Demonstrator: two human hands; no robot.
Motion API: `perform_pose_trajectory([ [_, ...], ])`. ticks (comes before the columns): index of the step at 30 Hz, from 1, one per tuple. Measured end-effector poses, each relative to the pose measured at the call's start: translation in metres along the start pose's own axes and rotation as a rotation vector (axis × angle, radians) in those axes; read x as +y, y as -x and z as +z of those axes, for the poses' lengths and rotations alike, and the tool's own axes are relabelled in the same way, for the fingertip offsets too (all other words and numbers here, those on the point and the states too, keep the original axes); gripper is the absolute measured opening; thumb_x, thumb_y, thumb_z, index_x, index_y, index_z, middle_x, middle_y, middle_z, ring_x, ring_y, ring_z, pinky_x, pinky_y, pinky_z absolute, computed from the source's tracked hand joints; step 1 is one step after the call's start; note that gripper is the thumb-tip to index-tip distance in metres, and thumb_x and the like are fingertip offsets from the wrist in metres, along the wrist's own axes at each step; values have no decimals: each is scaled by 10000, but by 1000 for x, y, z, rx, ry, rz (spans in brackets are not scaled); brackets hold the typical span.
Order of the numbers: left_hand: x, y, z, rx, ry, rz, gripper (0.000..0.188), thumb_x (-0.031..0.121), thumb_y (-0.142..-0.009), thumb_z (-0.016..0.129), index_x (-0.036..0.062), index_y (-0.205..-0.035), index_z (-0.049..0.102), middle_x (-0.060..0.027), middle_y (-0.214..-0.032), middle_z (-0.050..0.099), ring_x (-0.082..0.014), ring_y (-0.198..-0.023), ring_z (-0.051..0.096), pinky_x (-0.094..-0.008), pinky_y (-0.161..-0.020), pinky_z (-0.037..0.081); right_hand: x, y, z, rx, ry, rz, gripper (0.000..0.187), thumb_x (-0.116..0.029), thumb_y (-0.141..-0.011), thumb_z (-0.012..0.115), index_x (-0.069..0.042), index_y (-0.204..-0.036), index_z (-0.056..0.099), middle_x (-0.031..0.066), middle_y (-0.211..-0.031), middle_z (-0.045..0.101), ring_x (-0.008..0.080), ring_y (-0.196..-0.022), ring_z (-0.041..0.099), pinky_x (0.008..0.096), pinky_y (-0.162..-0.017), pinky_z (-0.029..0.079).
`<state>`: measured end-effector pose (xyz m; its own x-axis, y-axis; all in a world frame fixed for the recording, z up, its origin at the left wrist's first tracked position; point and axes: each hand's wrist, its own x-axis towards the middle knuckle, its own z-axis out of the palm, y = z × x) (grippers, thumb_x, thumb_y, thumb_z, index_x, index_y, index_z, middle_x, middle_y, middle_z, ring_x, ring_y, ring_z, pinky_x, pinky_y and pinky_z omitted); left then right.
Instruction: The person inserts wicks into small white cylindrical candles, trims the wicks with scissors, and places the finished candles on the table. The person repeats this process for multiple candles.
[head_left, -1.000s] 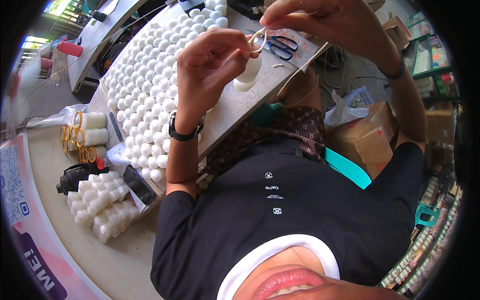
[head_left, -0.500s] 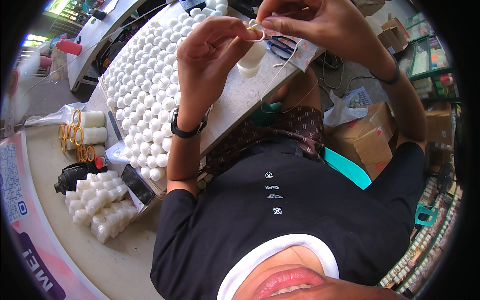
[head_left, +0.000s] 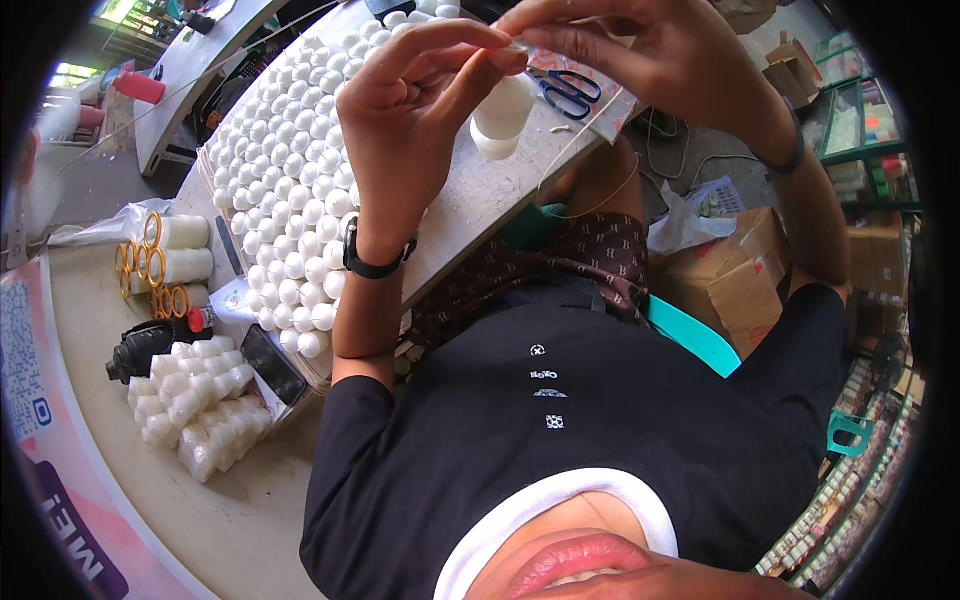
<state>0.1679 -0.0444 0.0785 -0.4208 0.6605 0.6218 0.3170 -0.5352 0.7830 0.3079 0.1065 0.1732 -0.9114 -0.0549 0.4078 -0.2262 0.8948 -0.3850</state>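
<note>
My left hand (head_left: 405, 130), a black watch on its wrist, and my right hand (head_left: 650, 55) meet fingertip to fingertip above a grey board (head_left: 470, 205). Both pinch a thin white thread (head_left: 517, 45) between thumb and fingers. A strand of it trails down over the board edge toward my lap. Just under the fingertips a white plastic spool (head_left: 500, 118) stands upright on the board. Blue-handled scissors (head_left: 570, 92) lie beside it, to the right.
Several rows of white spools (head_left: 285, 190) fill the board's left part. On the table to the left are orange-rimmed white spools (head_left: 165, 262), a black bottle (head_left: 148, 346) and a pile of white spools (head_left: 195, 410). A cardboard box (head_left: 735, 278) sits by my right.
The hands have closed together. A thread loop held open between them a second ago is now drawn into the pinched fingertips. Both hands shifted slightly up in the picture.
</note>
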Motion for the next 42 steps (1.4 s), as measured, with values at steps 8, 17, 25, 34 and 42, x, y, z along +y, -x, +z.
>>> perform_pose_trajectory([
  [8, -1, 2, 0, -66, 54, 11, 152, -55, -916, 652, -44, -1066, 634, -135, -1000, 724, -198, -968, 715, -293, -879, 577, 15, -4, 3, -26, -272, -71, 99, -60, -898, 702, -16, -985, 716, 81, -839, 706, 106, -775, 657, 262, -664, 513],
  [17, -16, 1, -7, -169, 261, 118, 224, -75, -929, 600, -29, -1141, 543, -121, -1061, 656, -256, -996, 709, -366, -921, 556, 15, 3, 19, 158, -282, -233, 120, 49, -875, 650, 12, -989, 639, 86, -891, 662, 159, -812, 639, 290, -709, 516],
  [25, -6, 5, -4, -111, 223, -18, 213, 7, -881, 726, -54, -1067, 643, -136, -1048, 701, -205, -1011, 684, -385, -967, 526, 22, -2, 25, 80, -353, -289, 172, 82, -896, 582, 15, -1054, 586, 111, -960, 615, 200, -903, 614, 306, -801, 503],
  [34, -2, 3, 1, 8, 57, -48, 318, 25, -913, 697, -36, -1206, 587, -153, -1000, 731, -185, -955, 705, -300, -892, 547, 15, -4, 21, 94, -245, -139, 112, -11, -935, 619, 11, -1040, 587, 97, -868, 633, 181, -805, 624, 309, -703, 501],
  [42, -6, 2, -3, -11, 258, -204, 565, -44, -886, 705, -6, -1334, 364, -156, -961, 726, -178, -953, 686, -300, -898, 514, 13, -4, -7, -9, -10, -134, 113, -85, -876, 726, -19, -910, 641, 72, -785, 637, 155, -682, 623, 283, -614, 491],
])
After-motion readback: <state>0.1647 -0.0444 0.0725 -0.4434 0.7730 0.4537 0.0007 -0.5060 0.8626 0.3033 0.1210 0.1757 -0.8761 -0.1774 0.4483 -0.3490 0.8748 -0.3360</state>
